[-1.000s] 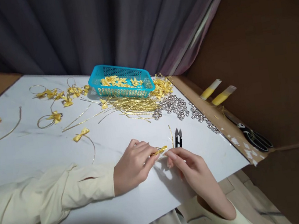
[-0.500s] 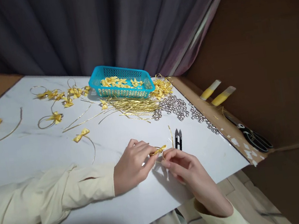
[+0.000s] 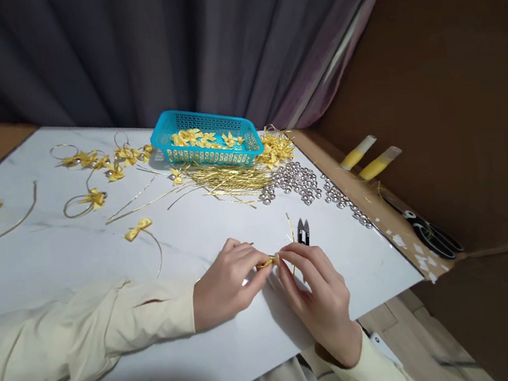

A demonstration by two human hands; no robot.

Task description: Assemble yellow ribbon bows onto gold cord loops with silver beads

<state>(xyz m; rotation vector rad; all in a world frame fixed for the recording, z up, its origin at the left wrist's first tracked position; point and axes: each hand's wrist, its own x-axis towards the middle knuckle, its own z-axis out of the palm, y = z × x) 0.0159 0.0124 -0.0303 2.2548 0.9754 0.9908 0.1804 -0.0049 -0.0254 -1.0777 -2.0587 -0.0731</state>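
Note:
Between thumb and fingers, my left hand pinches a small yellow ribbon bow, mostly covered by the fingertips. My right hand meets it from the right, its thumb and fingers closed at the bow's right end; what exactly they grip there is too small to see. Just behind the right fingers lie black thread snips, handles partly hidden. A short gold cord lies beside the snips. Another bow with a cord tail rests on the white tabletop beyond my left forearm.
A blue basket holds yellow bows. In front lie gold cords and, to the right, silver ring-like pieces. Finished-looking looped bows sit at the left. Scissors and two yellow tubes lie along the right edge.
My right hand has moved up and left, its fingertips now over the bow's right end and its back turned upward. My left hand has stayed almost in place.

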